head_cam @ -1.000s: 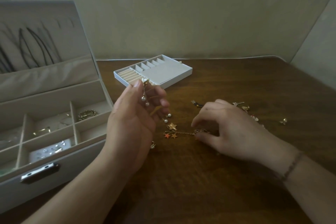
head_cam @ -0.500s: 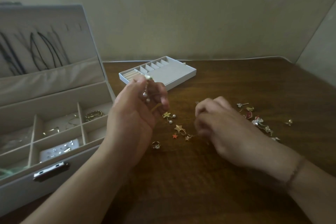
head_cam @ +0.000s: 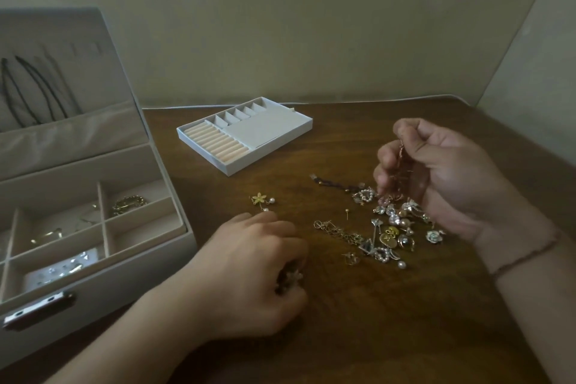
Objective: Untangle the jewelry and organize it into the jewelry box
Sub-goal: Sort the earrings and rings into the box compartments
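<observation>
A heap of tangled jewelry lies on the wooden table. My right hand is raised above it and pinches a thin pink-gold chain that hangs down into the heap. My left hand rests low on the table, its fingers curled round a small sparkly piece. A yellow flower earring with pearls lies just beyond my left hand. The open white jewelry box stands at the left, with a gold chain and small pieces in its compartments.
A white ring-and-slot tray lies on the table behind the heap. The box lid stands upright with dark cords hanging inside. A dark bracelet lies at the heap's far edge. Walls close off the back and right.
My left hand dropped from holding a pearl earring in the air to the table. My right hand lifted off the table, drawing the pink-gold chain up from the heap.
</observation>
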